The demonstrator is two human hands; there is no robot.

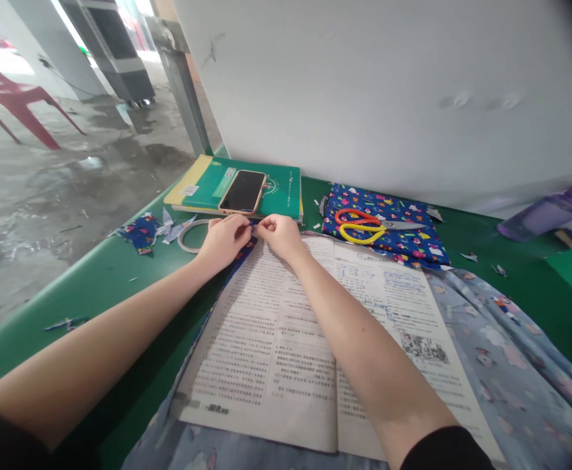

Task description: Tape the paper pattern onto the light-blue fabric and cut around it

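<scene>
An open book (300, 326) lies on patterned fabric (492, 326), whose blue edge runs along the book's left side. At the book's top left corner, my left hand (224, 240) pinches the fabric's edge. Just beside it, my right hand (281, 234) has its fingers pressed together at the same corner; what lies between them is too small to make out. A pale tape ring (188, 236) touches the area by my left hand. Behind both hands, a phone (243, 192) rests on a green book (286, 189).
Scissors (362, 227) with red and yellow handles lie on a folded blue patterned cloth (413, 245). A purple bottle (540, 219) lies at the right. Fabric scraps (142, 234) are at the left. Beyond the green table (100, 281) stands a red chair (16, 98).
</scene>
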